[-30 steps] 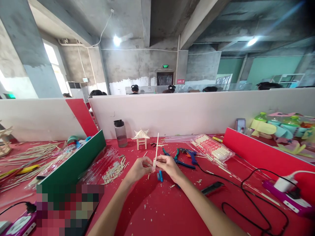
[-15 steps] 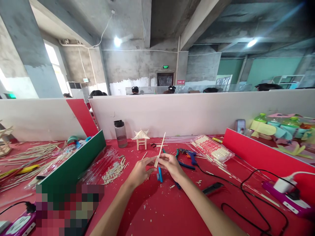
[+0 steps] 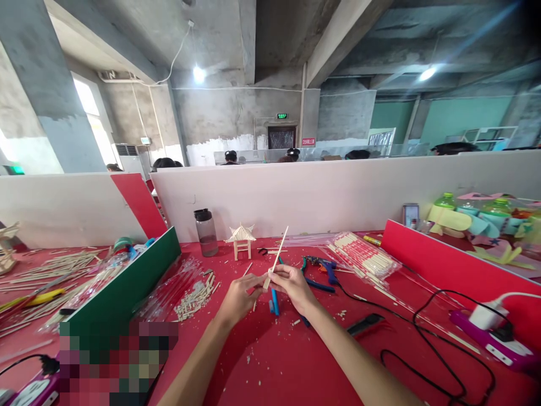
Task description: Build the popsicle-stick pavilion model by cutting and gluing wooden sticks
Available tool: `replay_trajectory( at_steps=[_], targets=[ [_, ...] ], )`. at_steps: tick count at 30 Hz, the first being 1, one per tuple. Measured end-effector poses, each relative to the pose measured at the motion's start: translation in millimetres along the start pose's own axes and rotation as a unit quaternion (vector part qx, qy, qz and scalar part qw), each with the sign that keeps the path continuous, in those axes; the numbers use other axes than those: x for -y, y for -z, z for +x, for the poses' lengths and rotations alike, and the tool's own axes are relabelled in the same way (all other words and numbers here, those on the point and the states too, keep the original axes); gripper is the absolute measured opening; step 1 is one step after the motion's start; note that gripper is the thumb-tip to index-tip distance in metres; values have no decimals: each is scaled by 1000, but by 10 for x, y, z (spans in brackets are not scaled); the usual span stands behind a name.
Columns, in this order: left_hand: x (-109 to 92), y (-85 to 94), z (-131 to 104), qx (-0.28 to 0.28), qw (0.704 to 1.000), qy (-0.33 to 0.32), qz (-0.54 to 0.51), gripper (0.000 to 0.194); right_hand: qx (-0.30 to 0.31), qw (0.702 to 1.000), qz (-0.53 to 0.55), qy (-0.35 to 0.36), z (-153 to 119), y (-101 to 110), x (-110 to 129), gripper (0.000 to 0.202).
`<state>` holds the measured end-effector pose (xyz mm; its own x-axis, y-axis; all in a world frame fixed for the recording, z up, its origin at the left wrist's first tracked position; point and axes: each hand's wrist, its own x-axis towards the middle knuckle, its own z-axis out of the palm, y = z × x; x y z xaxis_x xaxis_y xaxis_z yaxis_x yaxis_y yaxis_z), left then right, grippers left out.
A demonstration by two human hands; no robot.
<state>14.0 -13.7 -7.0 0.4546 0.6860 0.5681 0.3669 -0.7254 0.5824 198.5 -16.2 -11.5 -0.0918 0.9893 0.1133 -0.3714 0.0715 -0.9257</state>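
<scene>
Both hands meet above the middle of the red table. My left hand (image 3: 240, 298) pinches the lower end of a pale wooden stick piece (image 3: 279, 252), which slants up to the right. My right hand (image 3: 295, 286) has its fingertips closed on the same piece from the other side. A blue tool handle (image 3: 275, 303) lies just below the fingers. Behind the hands stands a small stick pavilion (image 3: 242, 242) with a pointed roof. Where the fingertips meet, the details of the piece are too small to tell.
A dark-lidded bottle (image 3: 206, 232) stands by the white partition (image 3: 262, 194). Short stick bits (image 3: 196, 301) lie left, beside a green divider (image 3: 127, 282). To the right are a glue gun (image 3: 329, 268), packed sticks (image 3: 363, 256), a black cutter (image 3: 366, 324) and a looping cable (image 3: 416, 332).
The stick's top has tilted slightly further right, while its lower end and both fingertips have shifted a little left. The camera view has moved slightly.
</scene>
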Motion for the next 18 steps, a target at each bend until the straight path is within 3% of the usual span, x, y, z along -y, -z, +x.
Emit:
replay_trajectory(
  at_steps=[18],
  targets=[
    [36,-13,-22,-16,999,-33,24,28,8,1000,16,-9,-12,-18,20,41]
  ],
)
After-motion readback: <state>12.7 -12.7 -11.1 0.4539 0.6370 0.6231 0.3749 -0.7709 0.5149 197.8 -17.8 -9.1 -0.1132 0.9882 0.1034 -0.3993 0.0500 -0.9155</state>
